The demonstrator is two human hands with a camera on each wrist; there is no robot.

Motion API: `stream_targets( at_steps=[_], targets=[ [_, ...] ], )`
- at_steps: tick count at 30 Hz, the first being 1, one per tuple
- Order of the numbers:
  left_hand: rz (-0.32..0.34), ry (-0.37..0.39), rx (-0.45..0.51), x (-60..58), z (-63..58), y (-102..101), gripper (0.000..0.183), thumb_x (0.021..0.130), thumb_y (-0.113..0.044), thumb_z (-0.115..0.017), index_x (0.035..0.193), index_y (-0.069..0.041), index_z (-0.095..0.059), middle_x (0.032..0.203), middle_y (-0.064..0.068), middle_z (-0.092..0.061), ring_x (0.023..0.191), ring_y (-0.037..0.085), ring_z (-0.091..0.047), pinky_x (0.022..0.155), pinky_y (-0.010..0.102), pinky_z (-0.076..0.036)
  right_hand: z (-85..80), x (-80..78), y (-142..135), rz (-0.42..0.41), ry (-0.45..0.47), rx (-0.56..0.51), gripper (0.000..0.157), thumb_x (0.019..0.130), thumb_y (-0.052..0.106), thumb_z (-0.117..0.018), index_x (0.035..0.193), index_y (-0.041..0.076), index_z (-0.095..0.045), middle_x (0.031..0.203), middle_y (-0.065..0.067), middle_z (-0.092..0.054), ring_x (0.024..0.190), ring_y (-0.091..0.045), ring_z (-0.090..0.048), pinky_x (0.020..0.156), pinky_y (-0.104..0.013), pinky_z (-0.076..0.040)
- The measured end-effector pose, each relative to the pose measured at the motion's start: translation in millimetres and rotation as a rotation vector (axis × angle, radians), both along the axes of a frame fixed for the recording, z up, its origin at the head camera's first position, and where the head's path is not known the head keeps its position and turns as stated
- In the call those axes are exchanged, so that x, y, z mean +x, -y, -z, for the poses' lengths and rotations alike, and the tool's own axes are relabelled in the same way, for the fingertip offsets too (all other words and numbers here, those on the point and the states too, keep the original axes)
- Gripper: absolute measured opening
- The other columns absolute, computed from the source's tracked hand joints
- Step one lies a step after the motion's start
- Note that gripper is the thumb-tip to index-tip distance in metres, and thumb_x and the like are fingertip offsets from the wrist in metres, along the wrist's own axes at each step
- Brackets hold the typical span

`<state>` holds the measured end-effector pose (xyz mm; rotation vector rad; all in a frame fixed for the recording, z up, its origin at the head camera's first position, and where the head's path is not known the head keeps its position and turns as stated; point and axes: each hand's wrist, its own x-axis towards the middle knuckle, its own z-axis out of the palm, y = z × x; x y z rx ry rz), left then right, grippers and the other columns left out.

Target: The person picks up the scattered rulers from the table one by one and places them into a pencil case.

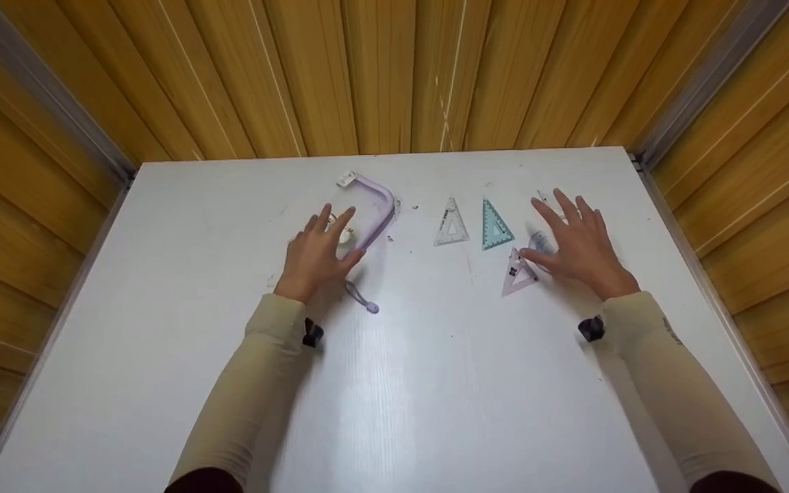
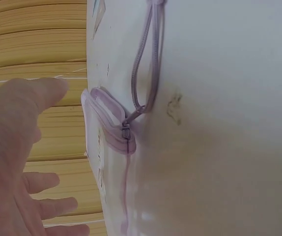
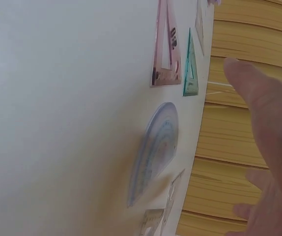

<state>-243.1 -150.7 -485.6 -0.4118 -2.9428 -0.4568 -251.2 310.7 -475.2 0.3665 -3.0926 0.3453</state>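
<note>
My left hand [image 1: 316,259] hovers, fingers spread, over a clear zip pouch with lilac edging [image 1: 389,205]. Part of the pouch is hidden beneath it. A lilac zipper pull cord [image 2: 155,54] trails toward me, apart from the fingers. Over on the right, my right hand [image 1: 583,250] is spread above a clear protractor [image 3: 155,147]. Close to its thumb lies a pink set square [image 3: 173,73]; whether they touch I cannot tell. Farther left are a teal set square [image 1: 487,236] and a clear one [image 1: 463,236]. Another clear measuring piece [image 3: 170,201] is partly covered by the right hand in the head view.
Everything lies on a white table [image 1: 435,397]. Wood-patterned panels [image 1: 381,75] rise behind its far edge and at both sides. Small dark marks dot the tabletop near the pouch.
</note>
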Motion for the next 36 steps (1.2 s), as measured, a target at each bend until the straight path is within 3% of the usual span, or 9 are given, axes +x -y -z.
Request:
stream_targets(
  at_steps=[5,10,17,22,30,33,36],
  targets=[
    [-0.042,0.027,-0.017,-3.7,-4.0,-6.0,0.071,0.094,-0.048,-0.070,0.156,-0.025,-0.044,0.159,0.022,-0.039,0.134,0.047,-0.050,0.088,0.067,-0.051,-3.7,-5.5,10.0,0.012,0.035,-0.016,0.097,0.089,0.061,-0.070,0.165,0.029,-0.019,0.172,-0.014,-0.005,0.152,-0.051,-0.007,0.117,-0.070,-0.004],
    [-0.042,-0.002,-0.023,-7.5,-6.0,-15.7,0.061,0.095,-0.044,-0.069,0.149,-0.019,-0.054,0.153,0.021,-0.048,0.125,0.044,-0.059,0.080,0.063,-0.055,-4.1,-8.2,20.4,0.019,0.055,-0.052,0.096,0.090,0.058,-0.071,0.165,0.030,-0.019,0.171,-0.015,-0.010,0.151,-0.049,-0.011,0.116,-0.071,-0.012],
    [-0.061,0.002,-0.050,-9.9,-5.9,-20.2,0.056,0.095,-0.041,-0.070,0.143,-0.015,-0.058,0.142,0.019,-0.060,0.108,0.042,-0.068,0.078,0.058,-0.056,-3.6,-11.8,33.4,0.025,0.077,-0.090,0.096,0.089,0.056,-0.073,0.165,0.035,-0.018,0.171,-0.012,-0.011,0.152,-0.045,-0.013,0.114,-0.072,-0.018],
    [-0.072,-0.014,-0.050,-13.2,-8.4,-24.3,0.050,0.096,-0.040,-0.070,0.137,-0.012,-0.063,0.128,0.017,-0.068,0.095,0.039,-0.070,0.074,0.055,-0.056,-6.6,-17.2,43.2,0.034,0.078,-0.109,0.088,0.093,0.052,-0.072,0.164,0.037,-0.021,0.171,-0.011,-0.014,0.151,-0.043,-0.017,0.113,-0.072,-0.022],
    [-0.081,-0.050,-0.061,-17.6,-8.7,-33.7,0.042,0.095,-0.035,-0.072,0.129,-0.010,-0.068,0.107,0.017,-0.072,0.083,0.038,-0.070,0.067,0.053,-0.056,-6.0,-26.4,61.9,0.026,0.073,-0.241,0.075,0.097,0.039,-0.070,0.162,0.027,-0.034,0.166,-0.014,-0.029,0.150,-0.040,-0.025,0.117,-0.062,-0.026],
    [-0.087,-0.042,-0.063,-18.5,-7.3,-35.1,0.042,0.095,-0.034,-0.072,0.130,-0.010,-0.068,0.108,0.017,-0.072,0.085,0.039,-0.070,0.069,0.054,-0.057,-5.3,-29.3,69.6,0.023,0.081,-0.277,0.072,0.098,0.036,-0.071,0.160,0.022,-0.037,0.164,-0.014,-0.033,0.149,-0.038,-0.028,0.119,-0.057,-0.026],
    [-0.100,0.014,-0.069,-18.4,-7.5,-36.2,0.053,0.094,-0.037,-0.073,0.141,-0.016,-0.061,0.123,0.021,-0.068,0.095,0.045,-0.069,0.076,0.056,-0.056,-4.1,-31.9,77.0,0.013,0.077,-0.282,0.070,0.098,0.034,-0.071,0.159,0.020,-0.040,0.162,-0.013,-0.036,0.148,-0.037,-0.030,0.119,-0.055,-0.028]
  ],
)
